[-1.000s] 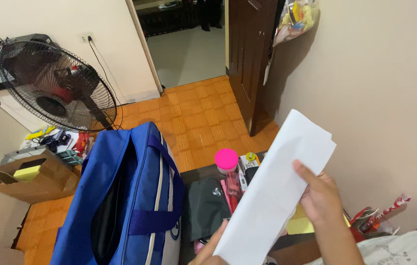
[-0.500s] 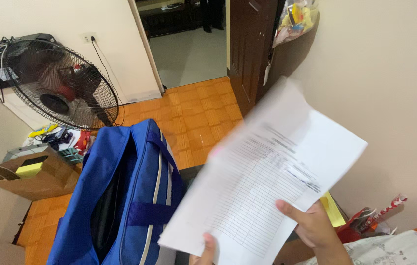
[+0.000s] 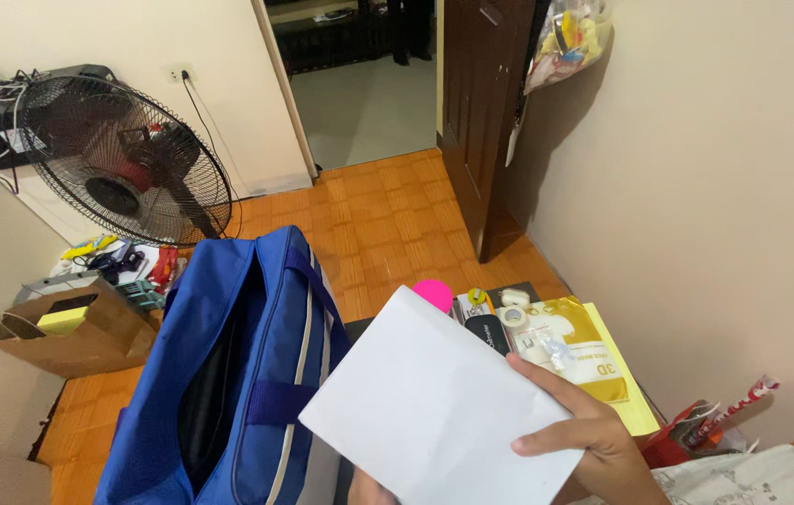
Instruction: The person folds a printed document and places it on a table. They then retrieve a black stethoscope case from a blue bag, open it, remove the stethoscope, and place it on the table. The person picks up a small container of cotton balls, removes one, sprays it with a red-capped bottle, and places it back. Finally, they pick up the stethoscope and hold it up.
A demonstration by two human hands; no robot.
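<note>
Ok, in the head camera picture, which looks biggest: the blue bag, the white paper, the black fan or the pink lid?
Largest to smallest as they look in the head view:
1. Blue fabric bag
2. White folded paper sheet, though it sits close to the camera, so this is unsure
3. Black round standing fan, which is farther away
4. Pink round lid, partly hidden

Head view, downward (close overhead)

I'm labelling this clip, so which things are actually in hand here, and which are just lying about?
In hand:
- white sheet of paper, gripped by the right hand
- left hand, barely visible under the sheet
- open blue fabric bag, right beside the sheet

Lying about:
- black standing fan
- brown cardboard box
- gold foil pouch
- pink round lid
</note>
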